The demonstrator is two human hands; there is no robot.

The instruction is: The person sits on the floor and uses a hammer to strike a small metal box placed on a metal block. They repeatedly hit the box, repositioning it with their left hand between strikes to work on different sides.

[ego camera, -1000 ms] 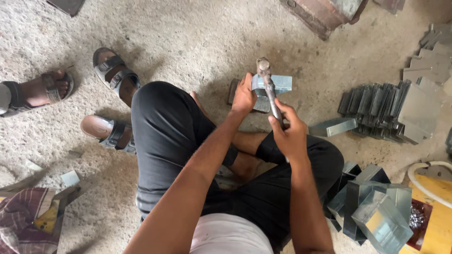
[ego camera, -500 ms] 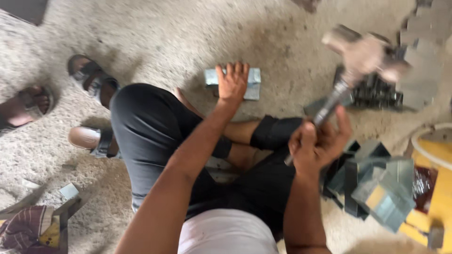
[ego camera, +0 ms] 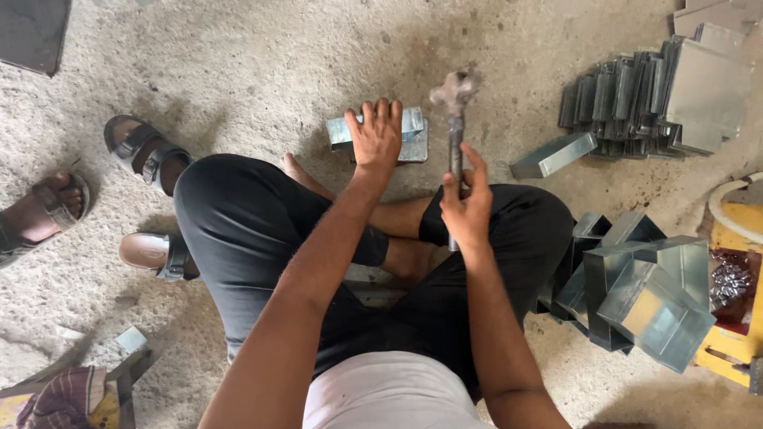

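We've got our left hand pressed flat, fingers spread, on the metal box on the floor; right hand gripping the hammer just beside it.

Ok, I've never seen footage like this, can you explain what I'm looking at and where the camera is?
The camera sits on a person's head and looks down at their own lap and arms. They sit cross-legged on a rough concrete floor. The left hand presses flat on a small folded sheet-metal piece. The right hand grips a hammer by its handle, head up beside that piece. More folded metal pieces lie to the right, with a stacked row further off. Sandals lie to the left, and another person's sandalled foot shows at the edge.
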